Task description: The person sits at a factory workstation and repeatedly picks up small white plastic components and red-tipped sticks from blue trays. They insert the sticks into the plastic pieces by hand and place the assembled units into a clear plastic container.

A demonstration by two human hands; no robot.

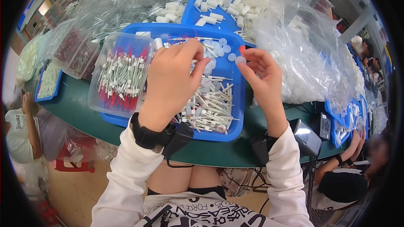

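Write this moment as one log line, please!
right hand: pinching whitish round plastic disc | left hand: above blue rectangular plastic tray, grip unclear | clear rectangular plastic box: beside left hand

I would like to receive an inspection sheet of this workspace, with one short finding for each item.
Surface: green table, crowded on its far side.
Work pieces: blue tray with white sticks and translucent discs; clear box of red-tipped pieces overlapping its left side.
Clutter: large clear plastic bag, far right.
Left hand: above the tray; grip unclear.
Right hand: pinches one disc.
Cables: black cables below the table's edge.
Surroundings: other people at both sides; red stool at left.
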